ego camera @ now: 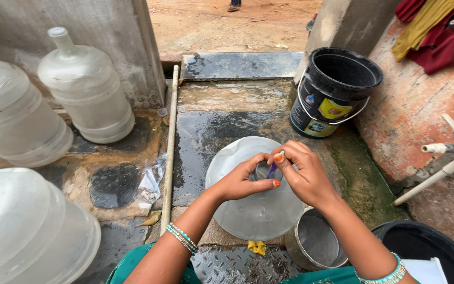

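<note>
Fingers of both hands met at the neck of the large clear water jug point(256, 210), which stood upright on the wet stone floor point(211, 126) between a steel pot point(313, 242) and a black bucket point(334, 89). The left hand point(243, 181) curled narrowly round the mouth, steadying it, while the right hand point(303, 173) pinched a small purple strip point(272, 168) just over the opening. Peeling cleanly probably called for a firm left grip and a slow, even pull from the right.
</note>
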